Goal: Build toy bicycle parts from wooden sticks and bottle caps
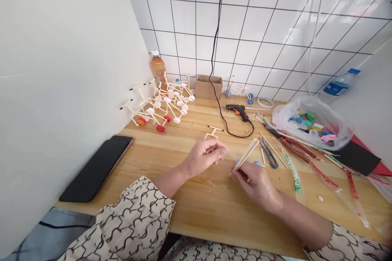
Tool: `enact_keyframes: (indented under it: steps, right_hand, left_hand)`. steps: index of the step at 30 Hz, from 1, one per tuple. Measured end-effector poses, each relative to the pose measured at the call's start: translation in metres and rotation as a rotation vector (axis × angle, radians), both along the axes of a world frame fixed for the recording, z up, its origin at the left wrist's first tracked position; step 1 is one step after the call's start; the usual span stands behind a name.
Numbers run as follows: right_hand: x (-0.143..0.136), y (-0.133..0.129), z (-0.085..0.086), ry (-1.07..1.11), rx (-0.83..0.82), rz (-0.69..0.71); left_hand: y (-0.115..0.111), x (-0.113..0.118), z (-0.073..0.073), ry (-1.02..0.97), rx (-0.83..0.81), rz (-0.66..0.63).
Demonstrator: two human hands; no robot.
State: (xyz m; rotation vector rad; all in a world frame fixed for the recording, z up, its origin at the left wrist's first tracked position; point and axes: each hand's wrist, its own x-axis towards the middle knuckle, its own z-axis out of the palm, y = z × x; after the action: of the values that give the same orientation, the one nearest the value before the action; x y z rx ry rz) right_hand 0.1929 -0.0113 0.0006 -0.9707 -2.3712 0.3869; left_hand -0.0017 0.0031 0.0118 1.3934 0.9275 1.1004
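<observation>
My right hand (256, 181) pinched a few wooden sticks (246, 155) over the near surface (199, 204). To its left, my left hand (206, 156) hung half curled, and I couldn't tell whether it gripped anything. Grey snips (269, 154) lay right of the sticks. A small stick frame (213, 131) sat just beyond my left hand, a black glue gun (239, 110) farther off. Wheeled stick models (167, 100) stood far left, a cardboard box (208, 89) to their right.

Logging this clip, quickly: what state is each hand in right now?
Left hand: loosely curled; can't tell whether it pinches anything.
Right hand: closed, holding thin wooden sticks.
</observation>
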Motion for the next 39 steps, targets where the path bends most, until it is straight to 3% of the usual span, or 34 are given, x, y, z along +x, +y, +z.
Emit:
enact_keyframes:
  steps: [8, 15, 24, 27, 31, 35, 39]
  right_hand:
    - [0.0, -0.001, -0.012, -0.02, -0.045, 0.09]
    - [-0.001, -0.003, -0.021, 0.001, 0.082, 0.096]
    - [-0.002, -0.004, -0.026, 0.003, 0.048, 0.084]
    - [0.001, -0.005, -0.02, -0.021, 0.011, 0.099]
    - [0.015, 0.007, 0.001, 0.024, -0.072, 0.112]
    - [0.038, 0.031, 0.02, 0.206, -0.166, -0.058]
    - [0.056, 0.049, 0.022, 0.122, -0.23, -0.123]
  left_hand:
    - [-0.011, 0.01, -0.002, 0.251, 0.202, -0.13]
    - [-0.019, 0.018, -0.01, 0.249, 0.609, -0.021]
    - [-0.022, 0.021, -0.012, 0.357, 0.694, 0.031]
    - [-0.022, 0.021, -0.014, 0.381, 0.715, 0.037]
    - [-0.022, 0.02, -0.013, 0.414, 0.704, 0.063]
    - [-0.02, 0.018, -0.014, 0.441, 0.681, 0.075]
    - [-0.019, 0.017, -0.014, 0.436, 0.672, 0.077]
